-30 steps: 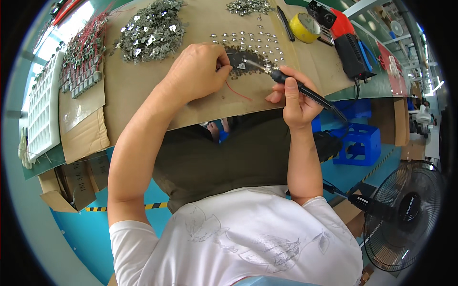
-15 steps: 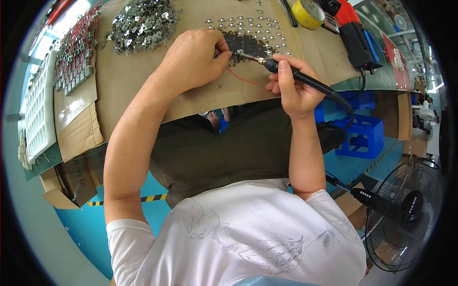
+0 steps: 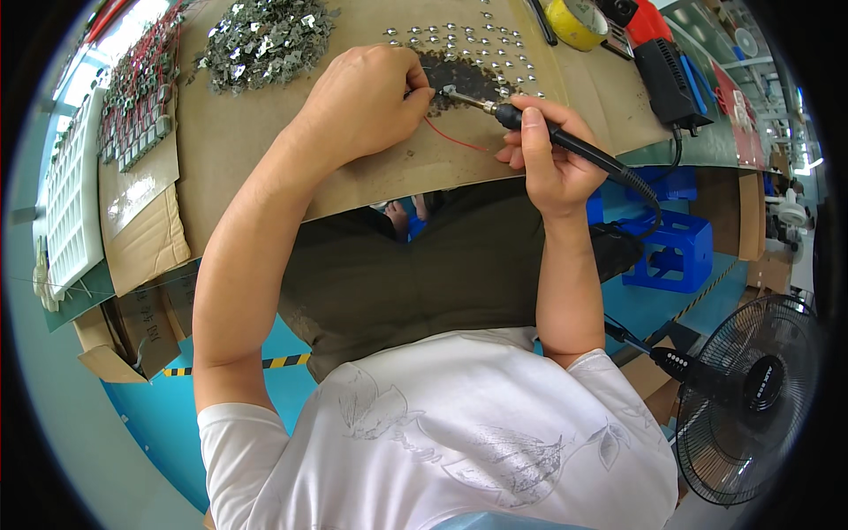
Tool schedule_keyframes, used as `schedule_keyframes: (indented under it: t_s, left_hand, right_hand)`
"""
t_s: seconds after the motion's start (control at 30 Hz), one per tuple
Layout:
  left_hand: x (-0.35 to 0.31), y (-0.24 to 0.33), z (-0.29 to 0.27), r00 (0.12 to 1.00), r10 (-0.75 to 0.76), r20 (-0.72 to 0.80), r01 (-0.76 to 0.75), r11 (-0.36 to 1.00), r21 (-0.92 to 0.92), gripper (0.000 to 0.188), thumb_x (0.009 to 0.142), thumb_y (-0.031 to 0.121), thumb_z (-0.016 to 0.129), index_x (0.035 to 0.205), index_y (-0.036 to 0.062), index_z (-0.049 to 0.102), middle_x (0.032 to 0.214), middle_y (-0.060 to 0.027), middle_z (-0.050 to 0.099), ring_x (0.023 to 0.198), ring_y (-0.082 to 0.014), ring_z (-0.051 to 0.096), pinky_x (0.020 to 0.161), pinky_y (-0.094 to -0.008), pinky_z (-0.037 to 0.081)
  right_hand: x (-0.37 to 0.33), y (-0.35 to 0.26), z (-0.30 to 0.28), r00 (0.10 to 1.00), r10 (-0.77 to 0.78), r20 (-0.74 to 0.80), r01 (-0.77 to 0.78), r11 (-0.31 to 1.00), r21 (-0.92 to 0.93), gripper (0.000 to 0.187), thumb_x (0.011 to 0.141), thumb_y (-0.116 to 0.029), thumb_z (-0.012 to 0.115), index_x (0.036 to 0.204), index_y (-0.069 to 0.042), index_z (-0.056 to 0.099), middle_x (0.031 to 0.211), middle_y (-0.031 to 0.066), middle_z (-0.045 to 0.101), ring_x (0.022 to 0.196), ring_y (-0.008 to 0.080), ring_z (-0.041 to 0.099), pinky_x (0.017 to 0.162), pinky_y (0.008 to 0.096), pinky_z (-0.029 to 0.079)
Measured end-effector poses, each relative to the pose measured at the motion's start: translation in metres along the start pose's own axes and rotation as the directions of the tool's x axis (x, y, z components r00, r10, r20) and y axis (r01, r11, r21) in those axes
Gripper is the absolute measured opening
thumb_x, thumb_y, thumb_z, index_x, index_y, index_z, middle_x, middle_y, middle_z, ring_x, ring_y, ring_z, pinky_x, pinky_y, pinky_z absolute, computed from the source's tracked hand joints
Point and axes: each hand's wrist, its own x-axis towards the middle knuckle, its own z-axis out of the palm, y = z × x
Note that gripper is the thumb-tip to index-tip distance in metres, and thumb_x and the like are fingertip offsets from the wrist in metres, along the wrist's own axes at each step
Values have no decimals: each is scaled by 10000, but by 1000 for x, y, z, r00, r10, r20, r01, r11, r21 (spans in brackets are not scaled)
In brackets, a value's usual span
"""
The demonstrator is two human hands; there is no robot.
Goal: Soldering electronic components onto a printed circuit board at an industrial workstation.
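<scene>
With fingertips pinched together, my left hand [image 3: 375,99] holds a thin red wire [image 3: 455,140], whose loose part trails right over the brown work surface [image 3: 371,185]. My right hand [image 3: 563,163] grips a black soldering iron [image 3: 574,148] like a pen. The iron's tip meets a small shiny metal piece [image 3: 449,90] by my left fingertips, above a dark scorched patch [image 3: 473,78]. My left fingers partly hide the wire's end. Small metal parts [image 3: 468,39] stand in loose rows just beyond the patch.
A heap of metal tabs [image 3: 265,44] lies far left, near bundled red-wired parts [image 3: 141,115] and a white grid tray [image 3: 75,194]. Far right are yellow tape [image 3: 576,25] and a black power box [image 3: 670,84]. A blue stool [image 3: 671,252] and fan [image 3: 751,397] stand lower right.
The picture has shifted slightly, and both hands sit a little further right in it. The soldering iron's tip stays at the small metal piece, with the grips unchanged.
</scene>
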Motion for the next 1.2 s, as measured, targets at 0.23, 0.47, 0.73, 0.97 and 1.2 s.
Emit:
schedule_keyframes:
  t_s: [0.23, 0.47, 0.73, 0.97, 1.2]
  left_hand:
    - [4, 1, -4, 1000, -2, 2, 2, 1000, 20, 177, 847, 159, 669, 874, 5, 752, 833, -192, 742, 850, -376, 729, 805, -460, 580]
    - [3, -1, -2, 1000, 7, 4, -7, 1000, 20, 176, 851, 158, 672, 881, 6, 755, 840, -195, 743, 855, -378, 730, 810, -459, 581]
    - [-1, -1, -1, 1000, 16, -5, -16, 1000, 6, 165, 861, 160, 718, 885, -1, 747, 824, -176, 734, 802, -341, 721, 759, -432, 571]
    - [2, -1, 2, 1000, 13, 2, -13, 1000, -3, 166, 866, 157, 750, 887, -7, 734, 818, -153, 720, 768, -301, 709, 718, -403, 558]
    - [4, -7, -1, 999, 40, -25, -40, 999, 8, 178, 853, 175, 759, 890, 3, 735, 861, -168, 719, 789, -326, 706, 735, -418, 561]
  right_hand:
    - [5, -2, 2, 1000, -14, -17, 15, 1000, 9, 117, 954, -38, 704, 1036, 33, 749, 759, 65, 718, 603, 73, 684, 515, 194, 547]
    - [3, 1, 1, 1000, -11, -5, 11, 1000, 24, 118, 954, -42, 707, 1038, 27, 752, 739, 60, 717, 586, 72, 679, 507, 187, 529]
    - [0, -3, 1, 1000, 7, -16, -6, 998, 63, 130, 976, -45, 687, 1057, 39, 743, 725, 54, 700, 578, 64, 659, 512, 205, 551]
    - [17, -3, -8, 996, -49, -79, 60, 986, 153, 218, 1030, -85, 662, 1198, 50, 692, 762, 84, 716, 558, 52, 608, 520, 208, 535]
    - [41, 17, -7, 906, -399, 140, 418, 794, -442, 257, 880, 29, 758, 1115, -74, 746, 840, 118, 743, 662, 264, 685, 628, 354, 544]
